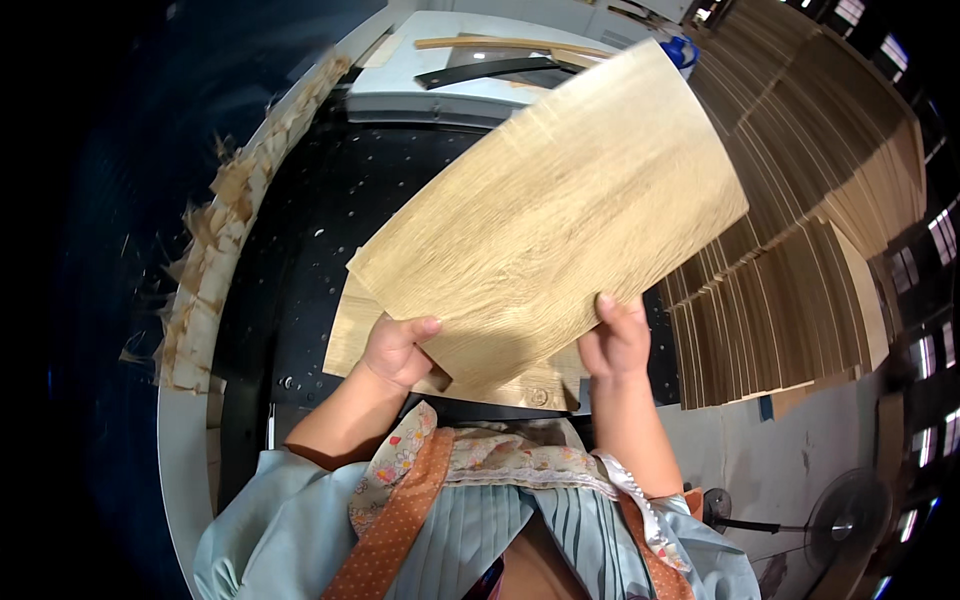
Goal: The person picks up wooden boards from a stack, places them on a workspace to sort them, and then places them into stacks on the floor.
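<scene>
A light wood-grain board (560,210) is held up at a slant in front of me, its far end raised toward the upper right. My left hand (400,350) grips its near left edge, thumb on top. On the board's lower right edge my right hand (615,340) is closed, with the thumb over the face and the fingers hidden beneath. Under it a second wood-grain board (500,392) lies on the black worktable (290,250), mostly covered, with a small round mark near its front edge.
Tall stacks of boards (780,300) stand on edge along the right. A ledge with ragged tan strips (235,205) runs down the left. On the white surface (390,95) beyond lie a black bar (490,72) and a wooden strip (510,43). A fan (845,520) stands at lower right.
</scene>
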{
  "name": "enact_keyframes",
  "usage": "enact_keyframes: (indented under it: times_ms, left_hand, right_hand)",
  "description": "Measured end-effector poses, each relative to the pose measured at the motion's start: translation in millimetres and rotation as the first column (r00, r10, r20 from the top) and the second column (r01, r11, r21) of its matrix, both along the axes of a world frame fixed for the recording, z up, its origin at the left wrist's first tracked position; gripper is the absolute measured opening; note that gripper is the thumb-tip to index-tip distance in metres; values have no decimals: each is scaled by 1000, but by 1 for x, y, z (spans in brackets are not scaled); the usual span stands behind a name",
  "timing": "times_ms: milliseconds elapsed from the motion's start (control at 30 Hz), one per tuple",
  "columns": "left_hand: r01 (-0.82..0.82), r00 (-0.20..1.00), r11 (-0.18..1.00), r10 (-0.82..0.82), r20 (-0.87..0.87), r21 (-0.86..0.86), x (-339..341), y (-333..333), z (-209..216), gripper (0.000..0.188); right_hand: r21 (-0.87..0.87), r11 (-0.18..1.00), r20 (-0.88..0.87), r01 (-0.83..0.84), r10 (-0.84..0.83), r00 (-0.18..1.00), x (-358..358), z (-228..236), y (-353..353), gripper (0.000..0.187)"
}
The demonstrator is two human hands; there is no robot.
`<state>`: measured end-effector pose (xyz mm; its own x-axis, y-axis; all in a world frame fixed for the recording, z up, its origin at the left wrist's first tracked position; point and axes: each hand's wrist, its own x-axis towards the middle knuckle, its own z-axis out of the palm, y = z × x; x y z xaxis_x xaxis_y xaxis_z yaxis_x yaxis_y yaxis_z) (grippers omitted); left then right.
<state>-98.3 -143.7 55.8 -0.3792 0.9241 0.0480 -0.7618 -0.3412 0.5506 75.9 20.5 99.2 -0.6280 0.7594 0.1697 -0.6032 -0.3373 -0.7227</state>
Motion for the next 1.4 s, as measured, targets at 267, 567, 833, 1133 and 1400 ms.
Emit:
enact_keyframes:
  times_ms: [267, 567, 833, 1133, 1400]
  left_hand:
    - [-64, 998, 998, 64, 17, 0, -26, -12, -13, 67]
    - [-16, 1000, 999, 16, 2, 44, -49, -7, -22, 65]
    - [69, 983, 967, -108, 148, 247, -89, 16, -12, 42]
    - [-562, 806, 777, 435, -402, -284, -62, 19, 12, 49]
    - [-496, 867, 807, 478, -138, -322, -68, 12, 1, 55]
  right_hand:
    - [-168, 980, -35, -107, 102, 994, -6, -23, 7, 67]
    - [-251, 931, -61, -265, 258, 964, 6, -40, 16, 68]
    - [-444, 870, -66, -214, 206, 976, 4, -48, 33, 51]
    - [-483, 876, -9, -16, 13, 1000, -22, -39, 39, 43]
    - [-543, 834, -43, -96, 86, 995, -34, -65, 22, 48]
